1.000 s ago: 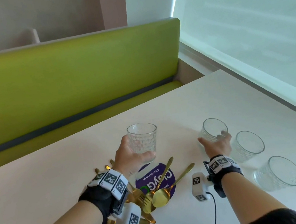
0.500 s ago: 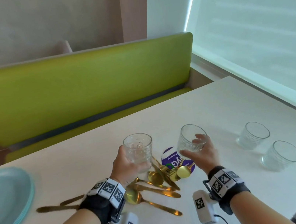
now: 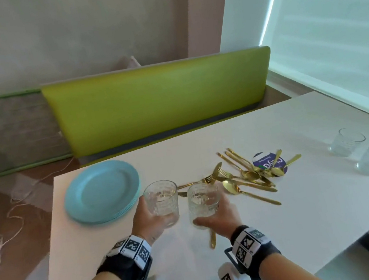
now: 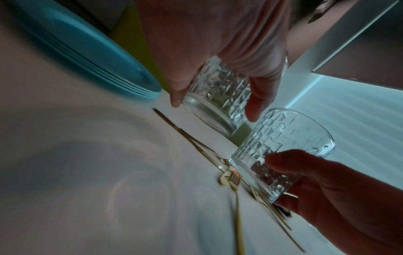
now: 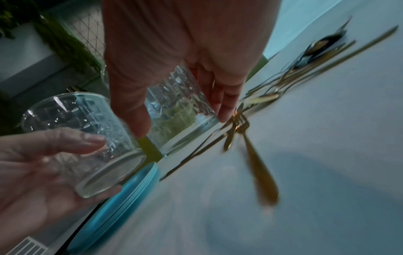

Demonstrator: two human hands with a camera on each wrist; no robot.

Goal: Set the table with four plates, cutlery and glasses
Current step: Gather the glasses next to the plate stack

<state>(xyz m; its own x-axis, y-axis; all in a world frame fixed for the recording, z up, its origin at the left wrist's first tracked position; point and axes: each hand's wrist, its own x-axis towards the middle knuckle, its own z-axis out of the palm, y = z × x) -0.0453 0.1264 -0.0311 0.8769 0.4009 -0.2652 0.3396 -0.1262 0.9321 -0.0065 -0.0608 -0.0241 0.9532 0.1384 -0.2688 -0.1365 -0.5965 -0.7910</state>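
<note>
Your left hand [image 3: 151, 220] raised above the table, fingers and thumb curled round a patterned glass [image 3: 161, 198], your right hand [image 3: 219, 216] close beside it, wrapped round a second glass [image 3: 202, 200] from below, both forearms reaching forward, wrists strapped with marker bands

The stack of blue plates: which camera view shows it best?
The head view: the stack of blue plates lies whole near the table's far left corner, only its near rim behind the glass in the left hand. Both wrist views show only blurred layered rims.
</note>
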